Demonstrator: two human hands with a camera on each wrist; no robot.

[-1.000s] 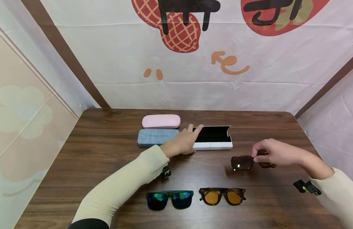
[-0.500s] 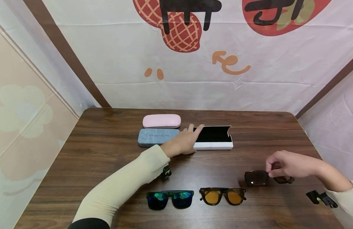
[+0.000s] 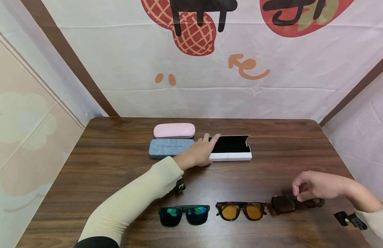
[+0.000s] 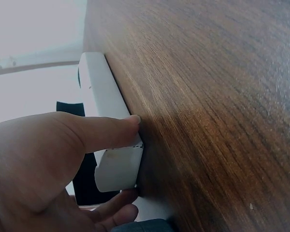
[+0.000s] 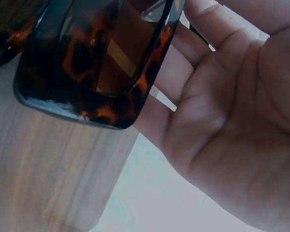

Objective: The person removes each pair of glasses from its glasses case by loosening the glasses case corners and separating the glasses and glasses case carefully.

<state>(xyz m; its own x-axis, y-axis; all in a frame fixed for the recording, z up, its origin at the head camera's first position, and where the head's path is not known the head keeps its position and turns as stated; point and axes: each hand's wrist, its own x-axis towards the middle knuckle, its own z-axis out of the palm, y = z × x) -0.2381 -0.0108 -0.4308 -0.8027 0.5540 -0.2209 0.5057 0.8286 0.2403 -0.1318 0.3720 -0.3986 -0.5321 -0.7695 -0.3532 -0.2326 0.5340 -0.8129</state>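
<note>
At the back of the table, my left hand (image 3: 195, 153) holds the left end of an open white glasses case (image 3: 230, 157) with a black lining. In the left wrist view, the thumb (image 4: 111, 131) lies along the case's front wall and other fingers curl by its end. On the right, my right hand (image 3: 324, 186) pinches dark sunglasses (image 3: 283, 204) near the middle, low over the table. Their tortoiseshell frame (image 5: 104, 112) fills the upper left of the right wrist view. The fingertips are partly hidden behind it.
Blue-green mirrored sunglasses (image 3: 197, 216) and amber-lensed sunglasses (image 3: 230, 211) lie in a row near the front. A blue glasses case (image 3: 168, 148) and a pink one (image 3: 174, 130) sit left of the white case. A printed cloth (image 3: 132, 69) hangs behind the table (image 3: 101, 193).
The right hand has carried the tortoiseshell sunglasses right and toward the front, down to the right of the amber pair. The left hand has stayed on the white case.
</note>
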